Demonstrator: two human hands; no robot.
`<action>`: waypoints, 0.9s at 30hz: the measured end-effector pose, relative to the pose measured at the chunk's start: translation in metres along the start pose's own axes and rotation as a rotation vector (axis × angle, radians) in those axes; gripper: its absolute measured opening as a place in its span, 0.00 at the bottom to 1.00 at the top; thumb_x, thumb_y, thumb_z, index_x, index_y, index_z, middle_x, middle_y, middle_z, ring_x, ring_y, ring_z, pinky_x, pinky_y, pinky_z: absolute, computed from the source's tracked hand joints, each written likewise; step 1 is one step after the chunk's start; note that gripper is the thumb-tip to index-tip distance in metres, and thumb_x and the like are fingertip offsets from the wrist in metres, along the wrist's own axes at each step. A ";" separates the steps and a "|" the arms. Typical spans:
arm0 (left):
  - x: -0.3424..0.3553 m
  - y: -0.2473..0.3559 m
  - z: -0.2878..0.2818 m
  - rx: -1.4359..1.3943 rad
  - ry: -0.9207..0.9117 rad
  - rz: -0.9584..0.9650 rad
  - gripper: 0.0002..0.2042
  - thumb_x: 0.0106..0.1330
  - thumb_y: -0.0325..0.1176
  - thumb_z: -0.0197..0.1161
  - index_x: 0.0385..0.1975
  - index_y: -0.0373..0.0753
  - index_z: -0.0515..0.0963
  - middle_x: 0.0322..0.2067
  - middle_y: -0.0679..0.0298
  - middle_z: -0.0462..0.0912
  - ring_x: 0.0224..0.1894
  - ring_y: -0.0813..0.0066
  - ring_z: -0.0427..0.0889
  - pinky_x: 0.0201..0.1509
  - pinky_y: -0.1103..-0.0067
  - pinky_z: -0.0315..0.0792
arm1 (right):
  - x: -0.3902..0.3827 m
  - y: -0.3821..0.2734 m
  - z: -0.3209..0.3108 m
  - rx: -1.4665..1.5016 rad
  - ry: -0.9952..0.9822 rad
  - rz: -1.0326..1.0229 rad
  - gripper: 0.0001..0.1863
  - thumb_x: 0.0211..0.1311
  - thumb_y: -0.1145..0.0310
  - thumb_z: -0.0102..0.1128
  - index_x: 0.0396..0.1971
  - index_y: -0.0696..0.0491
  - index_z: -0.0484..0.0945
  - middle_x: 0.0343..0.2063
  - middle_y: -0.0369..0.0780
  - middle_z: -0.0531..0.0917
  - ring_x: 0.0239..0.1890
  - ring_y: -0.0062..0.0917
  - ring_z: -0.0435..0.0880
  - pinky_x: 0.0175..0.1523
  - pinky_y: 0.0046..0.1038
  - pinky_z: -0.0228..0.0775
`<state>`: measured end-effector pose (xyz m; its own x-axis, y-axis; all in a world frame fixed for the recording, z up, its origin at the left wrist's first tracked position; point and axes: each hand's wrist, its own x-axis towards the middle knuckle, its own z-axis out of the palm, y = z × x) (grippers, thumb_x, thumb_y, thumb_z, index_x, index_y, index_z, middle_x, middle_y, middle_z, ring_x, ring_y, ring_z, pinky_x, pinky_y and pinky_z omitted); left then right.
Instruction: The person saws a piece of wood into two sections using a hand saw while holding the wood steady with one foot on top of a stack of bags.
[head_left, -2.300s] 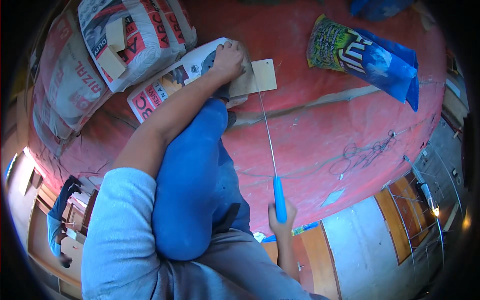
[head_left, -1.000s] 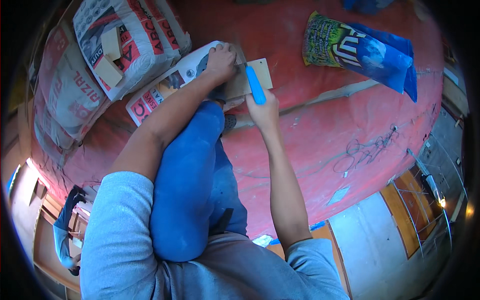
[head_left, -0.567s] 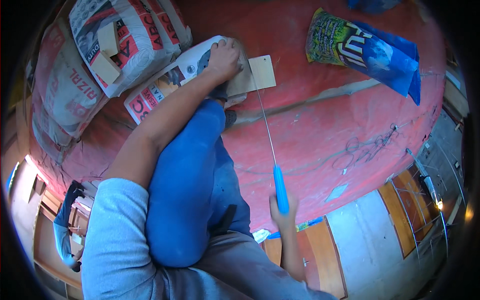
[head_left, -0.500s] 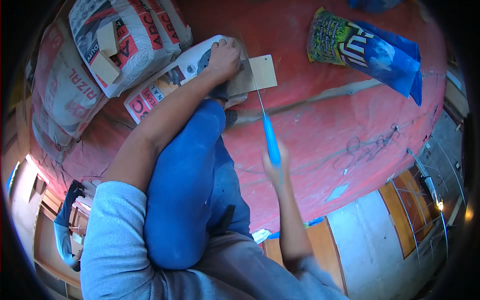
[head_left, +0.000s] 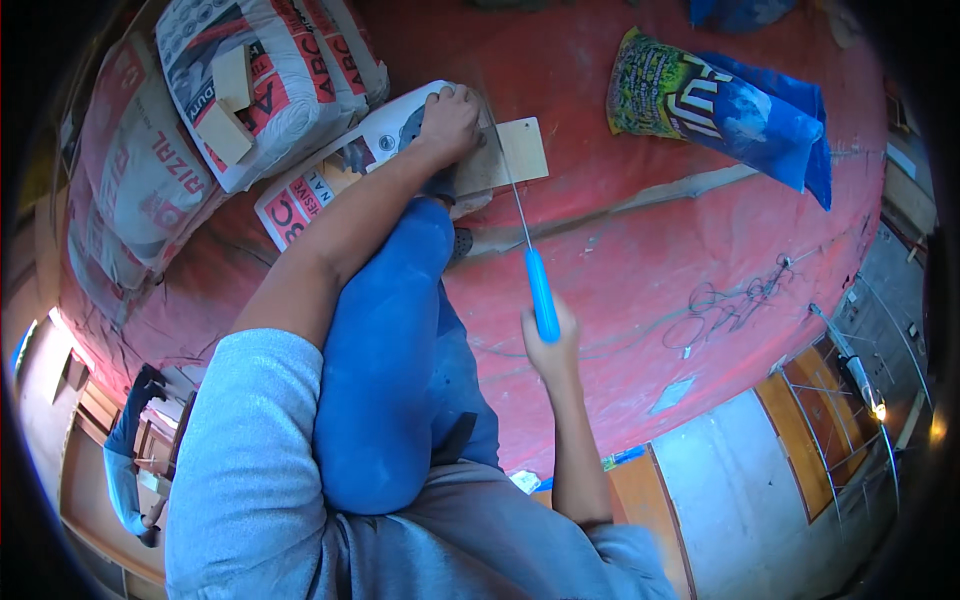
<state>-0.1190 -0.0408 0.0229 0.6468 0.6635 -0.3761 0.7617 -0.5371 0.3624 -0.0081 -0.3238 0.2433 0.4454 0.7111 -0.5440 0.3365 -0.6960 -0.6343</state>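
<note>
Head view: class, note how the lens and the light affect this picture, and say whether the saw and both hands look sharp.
Head view: fisheye bends the floor edges and darkens the corners; a lamp flares at the right rim; even daylight on the red floor; the saw, right hand and left hand on the wooden board look fairly sharp.

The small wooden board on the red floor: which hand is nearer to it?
Left. The left hand presses on the wooden board; the right hand is well back from it, gripping the saw's blue handle.
</note>
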 end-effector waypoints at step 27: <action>0.002 0.009 -0.002 0.048 -0.062 -0.020 0.25 0.56 0.48 0.73 0.48 0.37 0.84 0.55 0.53 0.77 0.60 0.52 0.75 0.61 0.58 0.71 | -0.043 0.008 -0.021 -0.004 -0.010 0.006 0.06 0.60 0.75 0.65 0.35 0.58 0.77 0.22 0.50 0.78 0.26 0.49 0.81 0.32 0.42 0.70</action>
<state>-0.1104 -0.0432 0.0267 0.6312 0.6417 -0.4356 0.7747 -0.5492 0.3135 -0.0072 -0.3617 0.2727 0.4395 0.7080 -0.5529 0.3372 -0.7005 -0.6290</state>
